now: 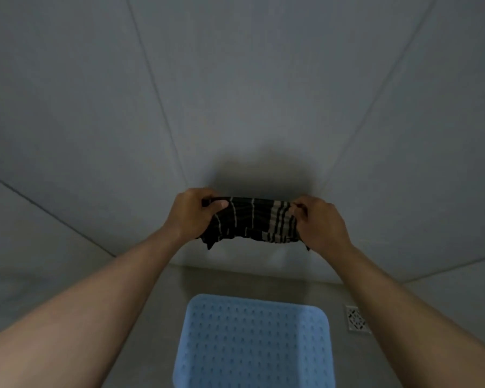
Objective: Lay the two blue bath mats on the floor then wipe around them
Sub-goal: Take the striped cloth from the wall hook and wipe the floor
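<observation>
Both hands, left (191, 212) and right (321, 223), grip opposite ends of a striped cloth (254, 220), stretched between them; a blue mat (254, 343) lies below.

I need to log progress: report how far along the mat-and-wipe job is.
Done: one blue bath mat lies flat on the floor beside the floor drain. A second mat is not in view. In hand: the left hand and right hand stretch a dark striped cloth up in front of the wall. Left: wiping around the mat, not yet begun.
</observation>
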### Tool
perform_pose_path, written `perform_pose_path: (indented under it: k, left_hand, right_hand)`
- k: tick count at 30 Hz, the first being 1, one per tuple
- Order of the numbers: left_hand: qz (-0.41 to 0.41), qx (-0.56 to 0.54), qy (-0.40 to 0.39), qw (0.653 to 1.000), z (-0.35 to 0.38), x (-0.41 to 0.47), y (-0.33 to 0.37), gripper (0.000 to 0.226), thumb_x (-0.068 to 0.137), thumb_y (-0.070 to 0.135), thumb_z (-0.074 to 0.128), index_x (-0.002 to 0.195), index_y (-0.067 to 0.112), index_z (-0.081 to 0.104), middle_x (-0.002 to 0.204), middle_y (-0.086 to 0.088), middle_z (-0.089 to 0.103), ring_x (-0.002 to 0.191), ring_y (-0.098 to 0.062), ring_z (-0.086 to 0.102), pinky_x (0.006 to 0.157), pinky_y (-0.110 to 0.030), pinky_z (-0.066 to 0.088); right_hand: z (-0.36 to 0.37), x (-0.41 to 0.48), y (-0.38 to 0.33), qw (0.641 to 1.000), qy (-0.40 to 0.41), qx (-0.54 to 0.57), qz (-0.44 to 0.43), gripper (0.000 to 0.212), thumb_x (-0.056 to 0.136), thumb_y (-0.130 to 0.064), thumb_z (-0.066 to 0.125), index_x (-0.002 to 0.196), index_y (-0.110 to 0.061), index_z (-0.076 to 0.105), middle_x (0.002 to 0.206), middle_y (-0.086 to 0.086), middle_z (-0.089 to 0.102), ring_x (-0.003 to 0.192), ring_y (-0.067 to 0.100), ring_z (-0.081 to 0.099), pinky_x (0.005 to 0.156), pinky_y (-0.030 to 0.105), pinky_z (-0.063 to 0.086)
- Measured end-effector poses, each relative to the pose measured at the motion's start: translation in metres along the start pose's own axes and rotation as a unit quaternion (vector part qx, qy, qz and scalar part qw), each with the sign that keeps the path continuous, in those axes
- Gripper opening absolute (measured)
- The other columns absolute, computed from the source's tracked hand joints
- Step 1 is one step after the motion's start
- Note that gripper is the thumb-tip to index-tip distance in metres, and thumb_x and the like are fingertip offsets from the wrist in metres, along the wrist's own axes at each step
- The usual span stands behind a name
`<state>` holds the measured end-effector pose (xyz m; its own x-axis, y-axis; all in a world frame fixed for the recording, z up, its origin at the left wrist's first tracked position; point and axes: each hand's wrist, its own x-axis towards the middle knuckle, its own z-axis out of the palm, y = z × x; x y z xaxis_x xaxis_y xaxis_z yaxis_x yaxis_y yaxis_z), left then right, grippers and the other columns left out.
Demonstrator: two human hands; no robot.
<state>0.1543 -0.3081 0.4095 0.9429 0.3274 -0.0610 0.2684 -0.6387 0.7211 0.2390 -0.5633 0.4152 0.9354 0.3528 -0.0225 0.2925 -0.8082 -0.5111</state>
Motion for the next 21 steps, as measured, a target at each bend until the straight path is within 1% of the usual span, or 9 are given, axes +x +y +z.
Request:
perform_pose_path:
  k: [1, 4, 5, 7, 11, 13, 16, 19, 21]
  left_hand:
    - [-0.010, -0.002, -0.011, 1.000, 0.007, 0.004, -0.016, 0.018, 0.093, 0.034, 0.067, 0.094, 0.018, 0.077, 0.088, 0.000, 0.074, 0.084, -0.016, 0.069, 0.077, -0.034, 0.057]
    - [-0.043, -0.009, -0.027, 0.999, 0.029, 0.018, -0.059, 0.017, 0.091, 0.039, 0.069, 0.088, 0.023, 0.075, 0.087, 0.002, 0.074, 0.083, -0.014, 0.068, 0.070, -0.021, 0.053]
    - [-0.047, -0.010, -0.022, 0.999, 0.035, 0.021, -0.070, 0.019, 0.089, 0.040, 0.071, 0.087, 0.022, 0.075, 0.085, 0.002, 0.074, 0.082, -0.014, 0.068, 0.069, -0.021, 0.053]
    - [-0.056, -0.019, -0.013, 0.998, 0.057, 0.025, -0.099, 0.023, 0.087, 0.039, 0.074, 0.088, 0.017, 0.077, 0.083, -0.001, 0.074, 0.079, -0.016, 0.069, 0.071, -0.029, 0.056]
    - [-0.078, -0.037, 0.006, 0.996, 0.129, 0.018, -0.178, 0.014, 0.087, 0.025, 0.076, 0.091, 0.012, 0.078, 0.084, -0.004, 0.075, 0.080, -0.019, 0.070, 0.076, -0.036, 0.058]
    - [-0.092, -0.050, 0.000, 0.994, 0.169, 0.015, -0.220, 0.011, 0.089, 0.019, 0.073, 0.094, 0.011, 0.078, 0.087, -0.004, 0.076, 0.083, -0.019, 0.071, 0.078, -0.037, 0.059]
    - [-0.108, -0.058, 0.001, 0.992, 0.230, 0.013, -0.288, 0.008, 0.092, 0.017, 0.069, 0.094, 0.016, 0.076, 0.086, -0.002, 0.075, 0.079, -0.017, 0.071, 0.072, -0.032, 0.059]
    - [-0.132, -0.067, 0.006, 0.989, 0.287, 0.012, -0.355, 0.007, 0.091, 0.019, 0.069, 0.092, 0.019, 0.076, 0.083, 0.000, 0.074, 0.079, -0.017, 0.070, 0.073, -0.031, 0.058]
    - [-0.163, -0.071, -0.003, 0.984, 0.319, 0.015, -0.399, 0.006, 0.090, 0.018, 0.071, 0.091, 0.018, 0.077, 0.082, -0.002, 0.073, 0.079, -0.018, 0.069, 0.078, -0.033, 0.057]
  right_hand:
    - [0.019, 0.002, 0.004, 1.000, -0.002, 0.003, 0.003, 0.024, 0.099, -0.019, 0.049, 0.113, -0.017, 0.069, 0.103, 0.010, 0.072, 0.091, 0.031, 0.066, 0.073, 0.033, 0.052]
    - [0.070, 0.006, 0.018, 1.000, 0.004, 0.022, 0.005, 0.022, 0.097, -0.013, 0.049, 0.106, -0.013, 0.069, 0.093, 0.011, 0.073, 0.082, 0.029, 0.066, 0.067, 0.032, 0.050]
    - [0.082, 0.007, 0.022, 1.000, 0.006, 0.024, 0.006, 0.022, 0.097, -0.011, 0.049, 0.107, -0.012, 0.069, 0.092, 0.011, 0.072, 0.080, 0.027, 0.065, 0.065, 0.030, 0.048]
    - [0.116, 0.006, 0.036, 1.000, 0.000, 0.021, 0.014, 0.025, 0.097, -0.010, 0.048, 0.112, -0.013, 0.068, 0.096, 0.011, 0.072, 0.080, 0.026, 0.064, 0.066, 0.029, 0.046]
    - [0.204, -0.001, 0.082, 0.999, -0.033, 0.032, 0.017, 0.026, 0.098, -0.009, 0.046, 0.114, -0.013, 0.066, 0.104, 0.011, 0.071, 0.088, 0.026, 0.064, 0.072, 0.031, 0.049]
    - [0.251, 0.000, 0.110, 0.998, -0.045, 0.033, 0.014, 0.026, 0.099, -0.007, 0.045, 0.114, -0.012, 0.065, 0.104, 0.012, 0.070, 0.089, 0.026, 0.064, 0.071, 0.030, 0.047]
    - [0.329, 0.003, 0.152, 0.997, -0.065, 0.031, 0.021, 0.028, 0.099, -0.007, 0.041, 0.116, -0.011, 0.063, 0.107, 0.011, 0.068, 0.089, 0.023, 0.060, 0.070, 0.026, 0.040]
    - [0.407, 0.004, 0.192, 0.995, -0.082, 0.048, 0.024, 0.026, 0.099, -0.008, 0.040, 0.114, -0.012, 0.061, 0.104, 0.010, 0.067, 0.085, 0.020, 0.056, 0.071, 0.028, 0.044]
    - [0.460, 0.003, 0.215, 0.994, -0.095, 0.054, 0.024, 0.026, 0.098, -0.010, 0.041, 0.114, -0.014, 0.061, 0.103, 0.011, 0.067, 0.087, 0.026, 0.061, 0.076, 0.035, 0.051]
